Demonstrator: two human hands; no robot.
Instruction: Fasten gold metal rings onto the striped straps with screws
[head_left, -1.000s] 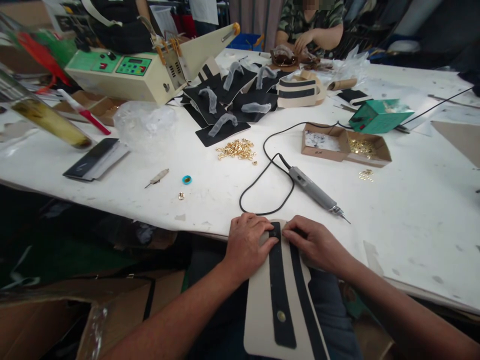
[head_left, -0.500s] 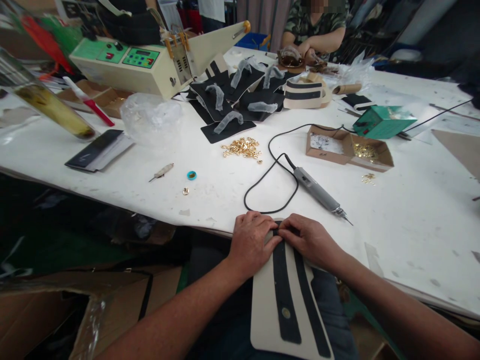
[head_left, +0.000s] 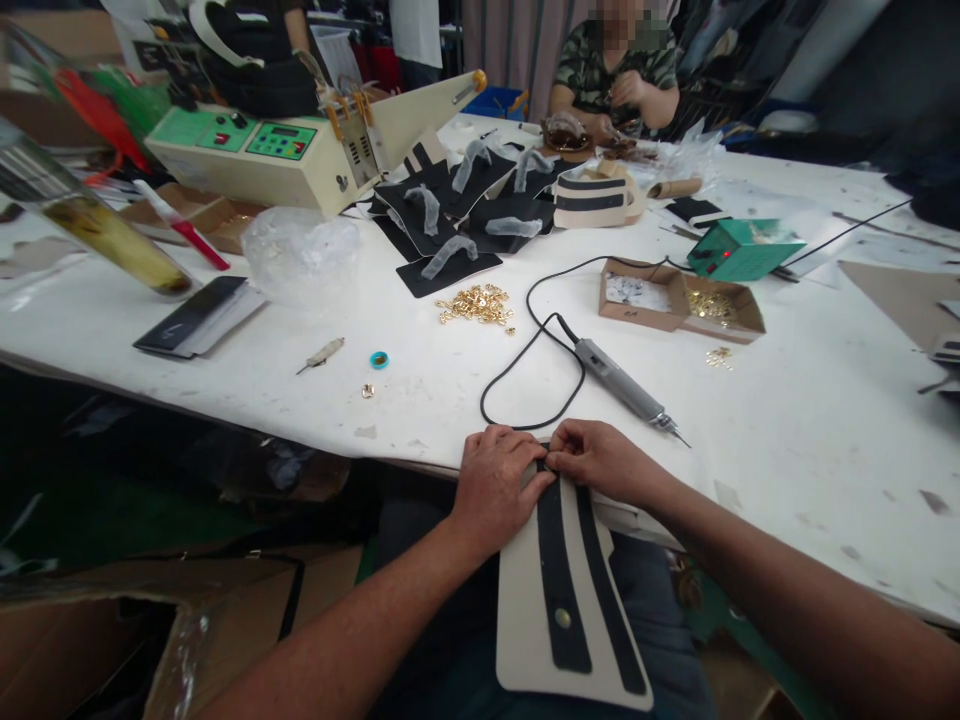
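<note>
A cream panel (head_left: 525, 610) with two black strips and a brass stud lies over my lap, its top end at the table's front edge. My left hand (head_left: 496, 485) presses on the panel's upper left, fingers curled. My right hand (head_left: 600, 460) pinches the top of the inner black strip (head_left: 561, 570), fingertips meeting those of the left hand. Whatever small part sits between the fingertips is hidden. A grey corded hand tool (head_left: 622, 385) lies on the table just beyond my hands.
A pile of gold fittings (head_left: 476, 302), cardboard boxes (head_left: 679, 300), a green box (head_left: 742, 250), black pieces with clear film (head_left: 457, 220) and a cream machine (head_left: 300, 150) stand on the white table (head_left: 787, 420). Another person (head_left: 615, 70) works at the far side. A cardboard carton (head_left: 150, 620) sits lower left.
My right hand has moved left along the panel's top and closed into a pinch against my left hand's fingertips. The hole at the strip's top is now covered.
</note>
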